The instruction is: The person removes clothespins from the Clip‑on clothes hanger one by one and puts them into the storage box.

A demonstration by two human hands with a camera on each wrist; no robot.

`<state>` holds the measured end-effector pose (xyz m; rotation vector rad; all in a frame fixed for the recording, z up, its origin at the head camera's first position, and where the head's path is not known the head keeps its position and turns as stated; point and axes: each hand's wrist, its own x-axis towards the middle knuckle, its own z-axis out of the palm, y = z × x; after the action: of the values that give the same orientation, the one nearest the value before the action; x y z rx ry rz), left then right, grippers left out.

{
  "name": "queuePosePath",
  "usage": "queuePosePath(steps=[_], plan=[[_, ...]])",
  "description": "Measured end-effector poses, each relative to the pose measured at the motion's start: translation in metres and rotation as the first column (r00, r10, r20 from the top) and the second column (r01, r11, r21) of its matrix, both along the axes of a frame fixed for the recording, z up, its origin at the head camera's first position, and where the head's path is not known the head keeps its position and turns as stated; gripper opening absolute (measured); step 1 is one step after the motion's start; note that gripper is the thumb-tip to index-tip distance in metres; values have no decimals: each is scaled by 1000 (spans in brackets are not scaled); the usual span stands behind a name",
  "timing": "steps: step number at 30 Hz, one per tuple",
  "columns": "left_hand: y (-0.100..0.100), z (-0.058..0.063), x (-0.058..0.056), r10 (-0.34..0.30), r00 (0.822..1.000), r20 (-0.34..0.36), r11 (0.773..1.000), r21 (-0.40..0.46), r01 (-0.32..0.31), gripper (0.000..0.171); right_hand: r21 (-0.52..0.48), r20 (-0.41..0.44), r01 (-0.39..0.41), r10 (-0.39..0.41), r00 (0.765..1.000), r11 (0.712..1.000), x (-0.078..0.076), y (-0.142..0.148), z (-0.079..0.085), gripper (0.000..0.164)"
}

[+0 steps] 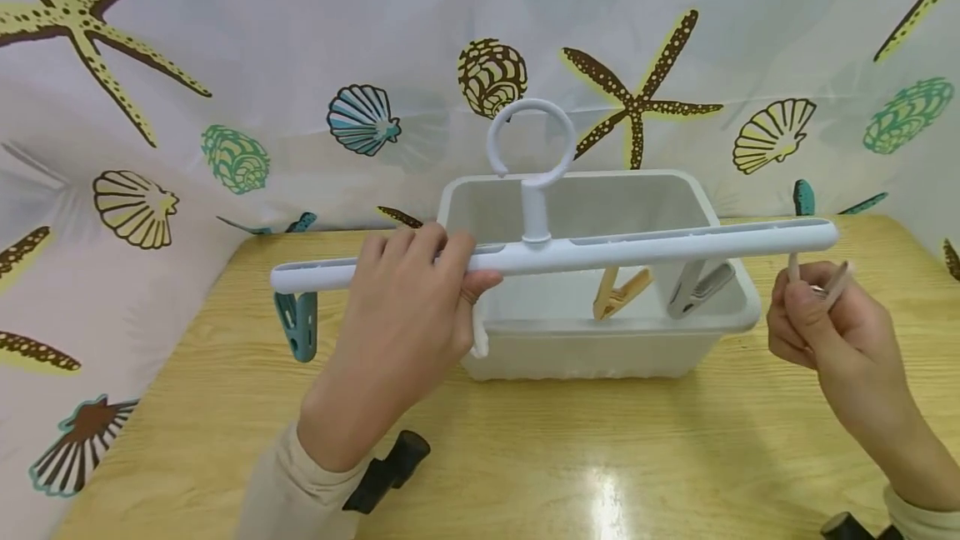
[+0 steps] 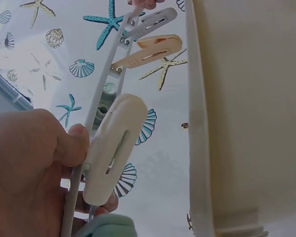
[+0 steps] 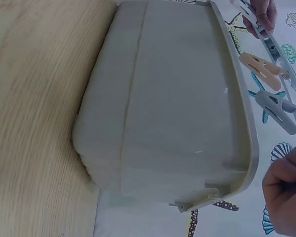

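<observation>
A white hanger (image 1: 675,247) with a ring-shaped hook is held level above a white bin. My left hand (image 1: 408,315) grips its bar left of the hook. Beneath the right end, my right hand (image 1: 843,340) pinches a pale clothespin (image 1: 837,283), mostly covered by the fingers. From the bar hang a teal clothespin (image 1: 300,327) at the left end, an orange clothespin (image 1: 618,294) and a grey clothespin (image 1: 697,286). A cream clothespin (image 2: 116,148) shows beside my left fingers in the left wrist view.
The white plastic bin (image 1: 577,352) stands on a wooden table (image 1: 525,448), under and behind the hanger. A cloth (image 1: 420,15) printed with shells and starfish rises behind the table and along its sides.
</observation>
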<state>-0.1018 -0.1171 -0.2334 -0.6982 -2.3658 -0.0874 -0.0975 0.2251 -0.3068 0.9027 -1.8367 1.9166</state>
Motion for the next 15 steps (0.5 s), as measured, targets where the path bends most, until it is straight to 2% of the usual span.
queuePosePath(steps=[2, 3, 4, 5, 6, 8, 9, 12, 15], plan=[[0, -1, 4, 8, 1000, 20, 1000, 17, -8, 28, 115, -106, 200, -188, 976, 973, 2, -2, -3, 15], [0, -2, 6, 6, 1000, 31, 1000, 24, -7, 28, 179, -167, 312, -284, 944, 933, 3, -3, -4, 14], [0, -2, 7, 3, 999, 40, 1000, 28, -4, 27, 233, -225, 419, -371, 901, 877, 4, -3, -5, 14], [0, -3, 8, 0, 999, 47, 1000, 30, -1, 27, 282, -289, 515, -440, 850, 810, 5, -3, -5, 17], [0, -3, 8, -3, 999, 52, 999, 32, 2, 26, 314, -347, 586, -485, 803, 747, 5, -3, -5, 21], [0, -3, 7, -12, 999, 53, 999, 34, 11, 26, 323, -441, 671, -521, 731, 667, 4, -2, -4, 31], [0, -3, 6, -17, 999, 51, 999, 35, 16, 25, 328, -491, 714, -534, 688, 619, 3, -1, -3, 37], [-1, -4, 3, -24, 999, 45, 999, 38, 23, 24, 335, -619, 806, -530, 579, 488, 1, 1, 0, 51], [-2, -5, 1, -33, 998, 62, 998, 52, 30, 25, 335, -711, 856, -489, 504, 394, -1, 3, 2, 57]])
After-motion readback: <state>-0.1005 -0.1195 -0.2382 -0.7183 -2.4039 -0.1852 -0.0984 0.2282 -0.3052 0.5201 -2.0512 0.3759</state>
